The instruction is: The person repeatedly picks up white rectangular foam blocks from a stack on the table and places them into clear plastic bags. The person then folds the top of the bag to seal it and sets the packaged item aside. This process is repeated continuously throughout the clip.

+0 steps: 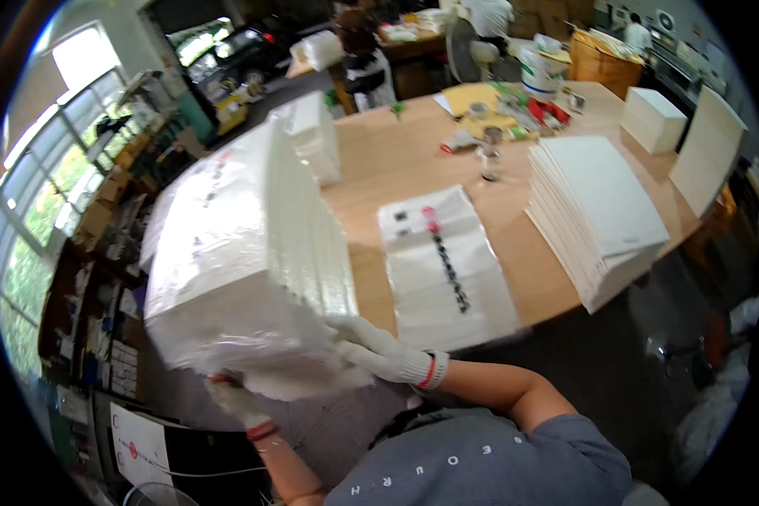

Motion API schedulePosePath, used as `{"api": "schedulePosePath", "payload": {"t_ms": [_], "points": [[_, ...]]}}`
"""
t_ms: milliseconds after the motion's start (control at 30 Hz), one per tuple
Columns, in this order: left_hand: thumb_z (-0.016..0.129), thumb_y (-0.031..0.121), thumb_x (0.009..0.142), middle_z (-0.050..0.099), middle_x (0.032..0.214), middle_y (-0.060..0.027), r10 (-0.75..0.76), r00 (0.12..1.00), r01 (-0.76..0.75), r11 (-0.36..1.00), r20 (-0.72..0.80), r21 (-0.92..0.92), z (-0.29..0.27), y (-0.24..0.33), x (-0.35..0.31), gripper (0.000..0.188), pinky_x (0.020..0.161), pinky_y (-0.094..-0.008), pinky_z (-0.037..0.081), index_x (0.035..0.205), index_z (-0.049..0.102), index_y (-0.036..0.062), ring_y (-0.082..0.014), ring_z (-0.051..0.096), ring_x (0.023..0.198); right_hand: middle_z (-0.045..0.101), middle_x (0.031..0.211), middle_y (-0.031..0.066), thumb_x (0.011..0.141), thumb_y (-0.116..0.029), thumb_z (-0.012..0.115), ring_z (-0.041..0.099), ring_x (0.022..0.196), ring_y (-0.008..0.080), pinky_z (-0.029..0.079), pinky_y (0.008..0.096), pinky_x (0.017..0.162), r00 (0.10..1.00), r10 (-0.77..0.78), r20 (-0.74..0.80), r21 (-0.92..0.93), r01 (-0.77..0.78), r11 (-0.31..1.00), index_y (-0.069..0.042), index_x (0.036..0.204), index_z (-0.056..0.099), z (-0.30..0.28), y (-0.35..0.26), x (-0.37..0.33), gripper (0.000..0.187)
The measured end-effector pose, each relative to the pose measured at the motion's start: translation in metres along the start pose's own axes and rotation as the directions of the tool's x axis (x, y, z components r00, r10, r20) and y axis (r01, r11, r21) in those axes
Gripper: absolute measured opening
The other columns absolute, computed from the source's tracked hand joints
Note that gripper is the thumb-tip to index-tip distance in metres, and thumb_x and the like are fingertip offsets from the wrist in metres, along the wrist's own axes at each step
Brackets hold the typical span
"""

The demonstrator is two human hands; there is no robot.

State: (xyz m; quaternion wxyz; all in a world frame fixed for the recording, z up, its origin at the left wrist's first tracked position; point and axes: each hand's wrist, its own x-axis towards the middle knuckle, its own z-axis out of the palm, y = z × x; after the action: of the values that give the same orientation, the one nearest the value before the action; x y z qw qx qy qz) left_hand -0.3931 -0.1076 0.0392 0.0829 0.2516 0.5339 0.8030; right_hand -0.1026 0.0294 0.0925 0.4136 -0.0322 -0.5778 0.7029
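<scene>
Table (pixel 358 152) partly behind wrapped stack (pixel 215 244)

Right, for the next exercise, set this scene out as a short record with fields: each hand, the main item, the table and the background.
Left hand: white glove, at the bundle's lower near edge
Right hand: white glove, against the bundle's lower right side
Main item: plastic-wrapped bundle, white, glossy
Table: light wood
On table: flat white printed bag; stack of flat white pieces; white bucket
Background: windows at left, dark car
</scene>
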Motion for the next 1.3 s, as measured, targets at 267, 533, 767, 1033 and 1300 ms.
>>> {"api": "schedulePosePath", "payload": {"t_ms": [267, 533, 767, 1033, 1300], "points": [[0.057, 0.005, 0.072, 0.060, 0.085, -0.0129, -0.081, 0.379, -0.397, 0.886, 0.922, 0.241, 0.149, -0.119, -0.227, 0.014, 0.074, -0.0376, 0.047, 0.085, 0.059, 0.0035, -0.0311, 0.058, 0.082, 0.064, 0.097, 0.0081, 0.088, -0.031, 0.050, 0.062, 0.083, 0.0132, 0.049, 0.0299, 0.076, 0.325, 0.761, -0.562, -0.185, -0.946, 0.267, -0.007, 0.117, 0.054, -0.112, 0.007, -0.231, 0.038], [0.062, 0.018, 0.065, 0.057, 0.092, -0.0080, 0.047, 0.020, -0.834, 0.552, 0.999, -0.010, 0.242, -0.192, -0.266, 0.017, 0.072, -0.0386, 0.044, 0.080, 0.059, 0.0114, -0.0272, 0.052, 0.088, 0.063, 0.096, 0.0110, 0.088, -0.021, 0.052, 0.062, 0.081, 0.0145, 0.050, 0.0269, 0.070, 0.319, 0.499, -0.806, -0.022, -0.858, 0.513, -0.001, 0.111, 0.055, -0.144, -0.006, -0.288, 0.031], [0.055, 0.020, 0.083, 0.057, 0.070, -0.0101, -0.143, 0.001, -0.518, 0.847, 0.990, 0.123, 0.258, -0.183, -0.231, 0.020, 0.066, -0.0370, 0.047, 0.076, 0.059, 0.0026, -0.0307, 0.054, 0.067, 0.051, 0.080, 0.0004, 0.093, -0.019, 0.050, 0.044, 0.061, 0.0062, 0.039, 0.0213, 0.053, 0.630, 0.666, -0.398, 0.562, -0.407, 0.720, -0.001, 0.114, 0.049, -0.172, 0.052, -0.247, 0.028], [0.048, 0.026, 0.093, 0.061, 0.080, -0.0054, -0.464, 0.124, 0.928, 0.367, 0.877, 0.063, 0.315, -0.186, -0.133, 0.025, 0.065, -0.0306, 0.050, 0.096, 0.057, 0.0031, -0.0151, 0.057, 0.065, 0.061, 0.091, 0.0121, 0.074, -0.031, 0.065, 0.057, 0.085, 0.0270, 0.046, 0.0365, 0.077, 0.679, -0.197, -0.707, -0.703, -0.705, 0.094, -0.005, 0.073, 0.067, -0.231, 0.037, -0.162, 0.026], [0.050, 0.004, 0.088, 0.064, 0.097, -0.0087, -0.486, 0.111, 0.454, 0.801, 0.867, 0.391, 0.382, -0.089, -0.142, 0.032, 0.060, -0.0209, 0.047, 0.119, 0.044, -0.0019, -0.0089, 0.056, 0.070, 0.057, 0.099, 0.0149, 0.086, -0.019, 0.052, 0.048, 0.105, 0.0316, 0.039, 0.0366, 0.092, 0.715, 0.050, -0.698, -0.551, -0.580, 0.599, -0.005, 0.117, 0.051, -0.199, 0.045, -0.064, 0.035]]}}
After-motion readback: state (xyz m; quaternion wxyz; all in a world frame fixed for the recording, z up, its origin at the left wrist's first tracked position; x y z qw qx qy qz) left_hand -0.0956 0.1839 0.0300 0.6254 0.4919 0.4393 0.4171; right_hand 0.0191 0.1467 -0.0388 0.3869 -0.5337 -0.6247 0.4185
